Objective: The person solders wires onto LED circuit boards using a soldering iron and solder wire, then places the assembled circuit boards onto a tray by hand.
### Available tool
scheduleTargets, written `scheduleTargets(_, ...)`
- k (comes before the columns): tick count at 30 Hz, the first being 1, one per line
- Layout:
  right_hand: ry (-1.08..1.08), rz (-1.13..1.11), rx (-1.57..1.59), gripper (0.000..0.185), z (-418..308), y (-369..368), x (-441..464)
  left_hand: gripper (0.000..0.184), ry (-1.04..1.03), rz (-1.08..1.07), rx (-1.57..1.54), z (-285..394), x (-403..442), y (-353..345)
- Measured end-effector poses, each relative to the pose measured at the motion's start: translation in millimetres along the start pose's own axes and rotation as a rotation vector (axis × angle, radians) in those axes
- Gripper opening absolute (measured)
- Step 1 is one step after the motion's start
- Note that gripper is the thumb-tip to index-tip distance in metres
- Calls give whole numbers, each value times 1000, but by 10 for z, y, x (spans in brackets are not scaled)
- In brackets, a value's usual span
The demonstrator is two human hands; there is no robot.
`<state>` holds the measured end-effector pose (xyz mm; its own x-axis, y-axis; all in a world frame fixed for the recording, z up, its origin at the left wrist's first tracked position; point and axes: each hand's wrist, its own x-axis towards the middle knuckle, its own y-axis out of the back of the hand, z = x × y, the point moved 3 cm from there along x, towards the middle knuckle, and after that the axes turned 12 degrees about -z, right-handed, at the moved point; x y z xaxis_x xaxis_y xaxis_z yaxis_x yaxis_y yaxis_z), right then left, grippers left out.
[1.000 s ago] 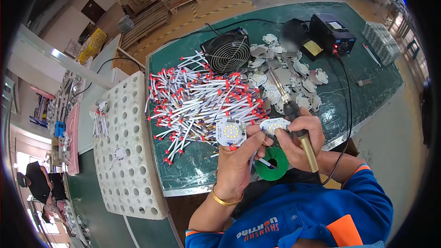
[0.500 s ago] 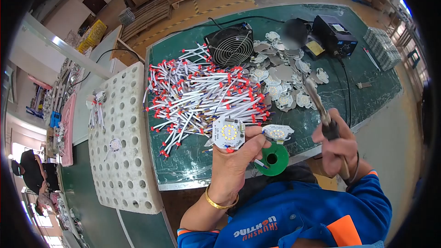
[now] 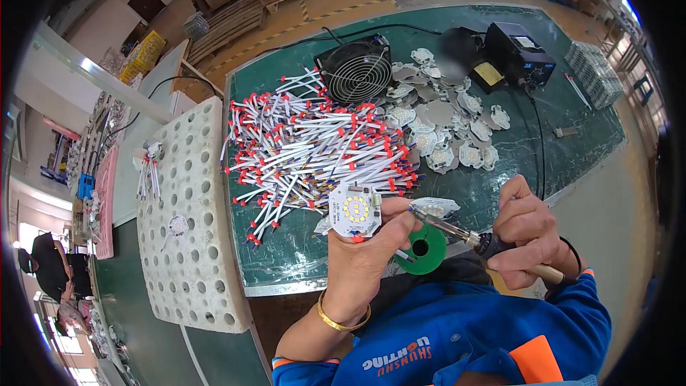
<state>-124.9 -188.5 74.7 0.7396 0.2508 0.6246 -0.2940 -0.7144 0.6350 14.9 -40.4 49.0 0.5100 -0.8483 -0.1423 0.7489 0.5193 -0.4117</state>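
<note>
My left hand grips white LED boards. One LED board faces up with a ring of yellow chips. A second LED board juts out tilted past my thumb and fingertips, and a wire end shows below my thumb. My right hand is closed around the handle of a soldering iron, which points left. Its tip is at the near edge of the second board beside my left fingertips; whether it touches I cannot tell. Just under the tip sits a green spool.
White wires with red bands lie heaped behind my left hand. Farther back are a black fan, a pile of LED boards and a black soldering station. A white foam block with holes stands on the left.
My right hand has brought the soldering iron down and swung its tip left to the second board. That board has tilted, showing less of its face. My left hand has barely moved.
</note>
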Motion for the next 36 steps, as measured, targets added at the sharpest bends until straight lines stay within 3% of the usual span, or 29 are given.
scheduleTargets(17,60,-70,-238,18,29,-15,58,19,58,17,-78,-51,68,85)
scheduleTargets(25,73,-227,-377,16,26,-60,100,18,111,56,-68,-127,144,136)
scheduleTargets(32,59,-12,-186,22,34,41,107,18,127,8,-110,-119,165,153)
scheduleTargets(36,-100,-16,-273,27,110,-59,187,18,119,-6,-111,-83,150,122)
